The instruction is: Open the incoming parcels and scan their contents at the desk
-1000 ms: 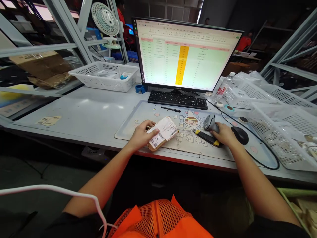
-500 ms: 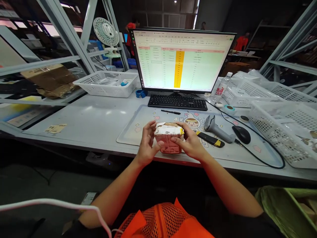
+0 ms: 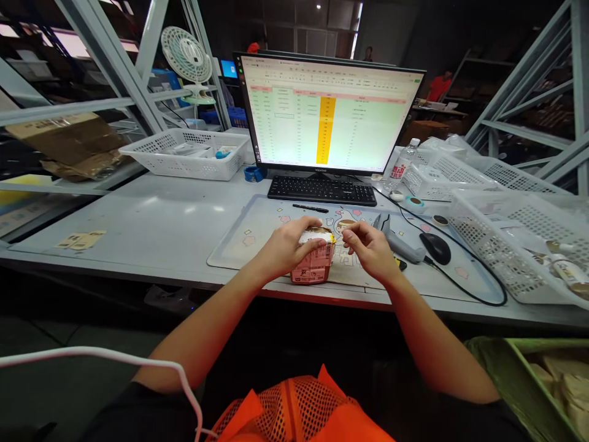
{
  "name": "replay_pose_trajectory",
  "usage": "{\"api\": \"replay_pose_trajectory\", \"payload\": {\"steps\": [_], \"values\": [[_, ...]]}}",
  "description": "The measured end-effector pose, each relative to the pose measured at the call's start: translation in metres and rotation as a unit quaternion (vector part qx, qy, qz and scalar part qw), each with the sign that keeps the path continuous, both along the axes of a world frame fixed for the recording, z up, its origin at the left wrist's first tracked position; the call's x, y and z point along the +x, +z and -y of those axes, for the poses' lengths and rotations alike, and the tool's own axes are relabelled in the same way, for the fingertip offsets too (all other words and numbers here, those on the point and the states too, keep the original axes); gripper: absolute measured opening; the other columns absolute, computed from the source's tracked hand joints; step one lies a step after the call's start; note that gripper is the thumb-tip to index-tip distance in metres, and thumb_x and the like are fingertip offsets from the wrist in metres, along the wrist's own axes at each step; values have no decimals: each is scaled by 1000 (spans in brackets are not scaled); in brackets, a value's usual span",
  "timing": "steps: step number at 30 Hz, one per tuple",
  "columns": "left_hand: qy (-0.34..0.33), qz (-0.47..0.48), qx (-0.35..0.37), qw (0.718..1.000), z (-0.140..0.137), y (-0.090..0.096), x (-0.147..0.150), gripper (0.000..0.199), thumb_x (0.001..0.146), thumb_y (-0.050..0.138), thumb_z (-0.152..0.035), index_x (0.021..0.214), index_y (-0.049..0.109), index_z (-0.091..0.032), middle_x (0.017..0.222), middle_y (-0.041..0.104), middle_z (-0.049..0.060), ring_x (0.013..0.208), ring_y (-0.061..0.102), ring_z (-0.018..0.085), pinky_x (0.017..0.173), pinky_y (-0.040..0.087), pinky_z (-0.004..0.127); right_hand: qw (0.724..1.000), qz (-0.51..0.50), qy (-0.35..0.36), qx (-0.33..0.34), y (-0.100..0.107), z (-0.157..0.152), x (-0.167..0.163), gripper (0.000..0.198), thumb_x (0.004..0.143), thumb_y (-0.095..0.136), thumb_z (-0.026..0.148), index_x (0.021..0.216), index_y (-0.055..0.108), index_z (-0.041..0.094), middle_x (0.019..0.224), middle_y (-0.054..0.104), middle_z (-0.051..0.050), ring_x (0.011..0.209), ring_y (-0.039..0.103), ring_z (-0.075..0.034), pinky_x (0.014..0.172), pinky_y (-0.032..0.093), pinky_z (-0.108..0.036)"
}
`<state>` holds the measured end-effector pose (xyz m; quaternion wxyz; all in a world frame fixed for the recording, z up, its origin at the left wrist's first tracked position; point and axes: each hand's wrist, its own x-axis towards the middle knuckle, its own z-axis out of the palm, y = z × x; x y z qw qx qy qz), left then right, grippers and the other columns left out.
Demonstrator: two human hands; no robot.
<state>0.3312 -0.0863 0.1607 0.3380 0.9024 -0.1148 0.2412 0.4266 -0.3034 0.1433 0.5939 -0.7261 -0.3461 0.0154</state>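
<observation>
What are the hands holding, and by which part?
The left hand holds the small box by its upper left side. The right hand is beside the box's upper right corner; whether it pinches anything can't be told.

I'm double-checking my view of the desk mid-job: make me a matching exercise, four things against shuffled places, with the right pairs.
Things
1. Small labelled cardboard box
2. Thin black pen
3. Rounded black computer mouse
4. Blue ring-shaped object

Places
A. Right of the grey handheld scanner
B. Just in front of the black rectangular keyboard
C. Beside that keyboard's left end
D. In the left hand

Pairs: 1-D, 2-B, 3-A, 4-C
</observation>
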Motion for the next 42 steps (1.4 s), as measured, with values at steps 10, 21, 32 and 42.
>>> {"api": "replay_pose_trajectory", "payload": {"steps": [10, 21, 32, 42], "values": [[15, -145, 172, 974, 16, 51, -21, 38, 104, 52, -50, 121, 68, -20, 120, 74, 12, 115, 66, 33, 93, 49, 43, 975, -96, 165, -114, 35, 8, 1, 40, 89, 79, 54, 107, 63, 21, 85, 67, -2, 77, 64, -17, 60, 55, -28], [-29, -365, 279, 888, 30, 111, 12, 25, 87, 71, -42, 94, 78, -19, 84, 76, 7, 69, 62, 22, 61, 35, 31, 979, -60, 173, -90, 26, 9, -11, 36, 94, 69, 39, 124, 58, 22, 94, 67, -3, 88, 66, -19, 70, 57, -32], [-31, -208, 293, 933, 21, 98, 12, 19, 95, 60, -32, 96, 72, -17, 103, 74, 11, 93, 65, 26, 78, 45, 33, 990, 56, 129, -23, 13, 2, -13, 31, 96, 70, 40, 122, 68, 25, 106, 70, -6, 91, 66, -19, 70, 55, -32], [-45, -212, 183, 959, 4, 81, 2, 38, 97, 55, -54, 102, 68, -19, 94, 73, 6, 85, 63, 22, 73, 45, 30, 995, 37, 89, 31, 14, -17, -5, 22, 93, 67, 43, 90, 63, 22, 91, 65, -4, 85, 61, -19, 71, 52, -34]]}}
